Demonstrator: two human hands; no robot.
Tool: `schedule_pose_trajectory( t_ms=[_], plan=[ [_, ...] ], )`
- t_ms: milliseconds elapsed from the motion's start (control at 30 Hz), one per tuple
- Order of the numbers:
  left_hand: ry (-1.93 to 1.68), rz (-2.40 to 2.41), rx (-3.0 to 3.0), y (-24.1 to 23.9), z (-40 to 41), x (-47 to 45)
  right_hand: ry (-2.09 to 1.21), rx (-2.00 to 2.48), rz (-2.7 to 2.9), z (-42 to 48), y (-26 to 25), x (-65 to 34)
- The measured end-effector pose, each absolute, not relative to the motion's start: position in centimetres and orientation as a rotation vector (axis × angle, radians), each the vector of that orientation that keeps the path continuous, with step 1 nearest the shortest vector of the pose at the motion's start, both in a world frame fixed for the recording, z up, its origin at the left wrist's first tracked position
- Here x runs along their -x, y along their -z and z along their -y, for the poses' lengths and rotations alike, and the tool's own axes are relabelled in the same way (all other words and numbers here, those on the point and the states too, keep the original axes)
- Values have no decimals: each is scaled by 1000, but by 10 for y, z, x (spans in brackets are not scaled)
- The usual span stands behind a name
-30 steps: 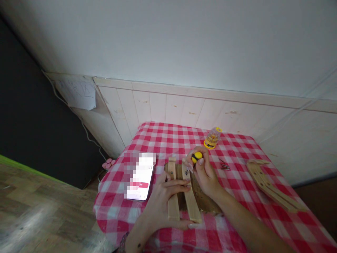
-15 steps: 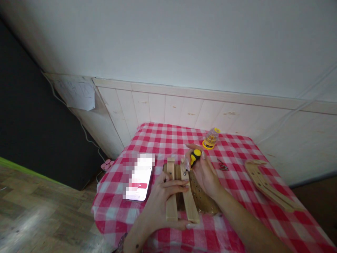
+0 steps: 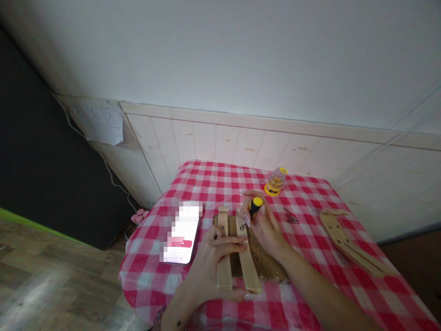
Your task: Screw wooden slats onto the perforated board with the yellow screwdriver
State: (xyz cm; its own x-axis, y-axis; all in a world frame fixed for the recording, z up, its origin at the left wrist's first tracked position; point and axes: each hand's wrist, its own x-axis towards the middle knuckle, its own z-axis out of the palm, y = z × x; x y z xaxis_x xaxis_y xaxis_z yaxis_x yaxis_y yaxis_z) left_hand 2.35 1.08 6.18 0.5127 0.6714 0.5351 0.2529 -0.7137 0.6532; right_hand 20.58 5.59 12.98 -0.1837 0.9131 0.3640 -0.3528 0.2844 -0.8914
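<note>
Two pale wooden slats [image 3: 224,271] lie side by side over a brown perforated board [image 3: 267,264] on the red-and-white checked table [image 3: 213,184]. My left hand [image 3: 213,266] lies across the slats, fingers spread on top and thumb under their near end, pressing them down. My right hand [image 3: 263,225] is closed round a small screwdriver with a yellow-and-black handle [image 3: 255,203], held nearly upright with its tip at the far end of the right slat.
A phone [image 3: 181,232] with a lit screen lies left of the slats. A yellow-based clear case of screwdriver bits [image 3: 275,180] stands at the back. A few dark screws [image 3: 292,217] lie right of my hand. More wooden slatted pieces [image 3: 347,241] rest at the right.
My right hand has turned slightly on the screwdriver handle, with the fingers closing round it again. The left hand and the slats have stayed where they were.
</note>
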Motion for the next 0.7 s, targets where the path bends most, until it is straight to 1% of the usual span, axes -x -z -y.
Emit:
schedule_pose_trajectory(
  t_ms=[100, 200, 333, 500, 700],
  plan=[
    [-1129, -743, -2241, -61, -10, -24, -1372, 633, 1229, -55, -133, -206],
    [-1149, -750, -2212, -60, -10, -25, -1402, 637, 1231, -54, -133, -206],
    [-1148, -766, -2203, -62, -9, -25, -1333, 651, 1275, -55, -127, -209],
    [-1146, -740, -2208, -61, -10, -25, -1132, 726, 1348, -57, -119, -216],
    [-1170, -739, -2233, -57, -11, -24, -1154, 713, 1319, -58, -120, -216]
  ],
)
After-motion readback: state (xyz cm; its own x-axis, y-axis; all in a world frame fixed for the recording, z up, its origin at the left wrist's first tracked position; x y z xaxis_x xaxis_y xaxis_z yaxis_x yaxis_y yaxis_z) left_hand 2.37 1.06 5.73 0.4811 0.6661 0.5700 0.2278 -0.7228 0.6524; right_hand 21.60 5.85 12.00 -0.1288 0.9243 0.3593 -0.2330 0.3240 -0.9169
